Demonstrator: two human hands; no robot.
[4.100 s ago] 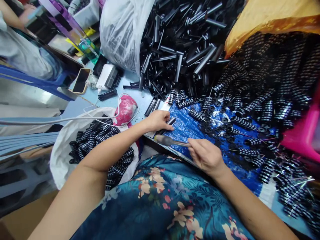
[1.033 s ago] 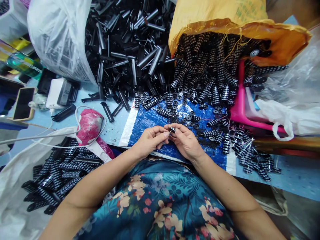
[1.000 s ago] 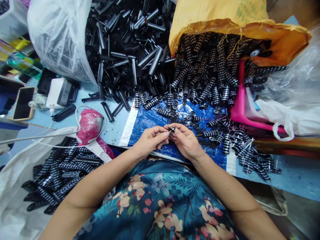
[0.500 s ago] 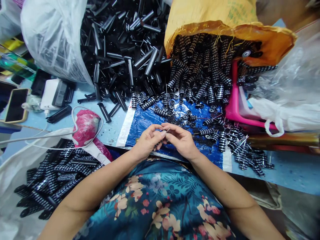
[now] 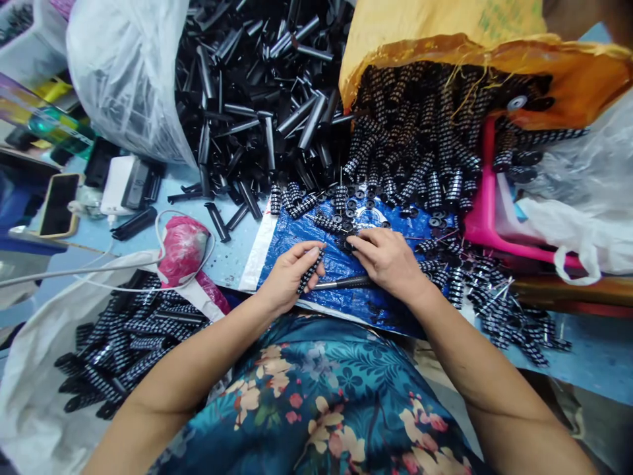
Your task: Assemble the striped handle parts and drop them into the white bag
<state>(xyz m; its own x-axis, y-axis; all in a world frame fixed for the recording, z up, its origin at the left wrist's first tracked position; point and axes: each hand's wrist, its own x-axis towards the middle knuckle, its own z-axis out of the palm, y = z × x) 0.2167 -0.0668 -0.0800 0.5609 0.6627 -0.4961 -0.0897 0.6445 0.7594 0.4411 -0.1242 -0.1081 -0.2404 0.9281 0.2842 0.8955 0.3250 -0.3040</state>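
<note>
My left hand [image 5: 293, 276] is closed on a small black piece with white dots [image 5: 309, 272], held tilted over the front of the blue plastic sheet [image 5: 336, 303]. To its right, my right hand [image 5: 388, 260] has its thumb and fingertips pressed together at a small dark round part [image 5: 350, 243] on the sheet; the fingertips partly hide it. Between the hands lies a tool with a metal shaft and dark handle [image 5: 346, 282]. Just beyond my fingers are loose black discs [image 5: 351, 212] and dotted black pieces [image 5: 326, 223].
Glossy black parts [image 5: 311, 122] are heaped at the back. An orange sack [image 5: 435, 26] of dotted pieces stands back right, beside a pink tray [image 5: 487, 231]. At left are a phone [image 5: 59, 204], a white cable [image 5: 123, 267], a pink bundle [image 5: 184, 251] and a white bag [image 5: 30, 369] of dotted pieces.
My hands were together and have moved apart. The right hand has reached forward and right to the small parts; the left still holds its piece. The view has shifted slightly.
</note>
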